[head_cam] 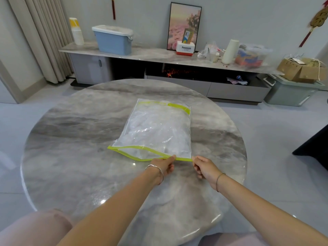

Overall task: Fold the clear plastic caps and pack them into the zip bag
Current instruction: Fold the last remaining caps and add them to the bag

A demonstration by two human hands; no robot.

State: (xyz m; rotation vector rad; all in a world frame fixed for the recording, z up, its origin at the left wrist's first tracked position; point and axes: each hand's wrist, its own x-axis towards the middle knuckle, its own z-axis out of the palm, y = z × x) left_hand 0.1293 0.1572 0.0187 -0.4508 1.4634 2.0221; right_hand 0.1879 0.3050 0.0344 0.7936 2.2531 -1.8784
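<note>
Head view: the zip bag (159,132) lay on the round marble table (71,148), with its mouth toward the person.
Caps: the clear plastic caps (150,121) were inside the bag.
Left hand (164,166): it pinched the green zip strip (134,152).
Right hand (204,167): it pinched the strip's right corner.
Step, as judged: sealing; the right hand should anchor the corner while the left presses along the gaping strip.

Beyond the left hand (164,166) and right hand (204,167), the zip bag (179,121) is clear, glossy, creased plastic film with a smooth yellow-green zip strip (134,153). The caps (149,126) inside are thin crinkled film. The surface (71,139) beneath is polished, glossy grey marble. A shiny metal bangle (160,170) rings the left wrist.
</note>
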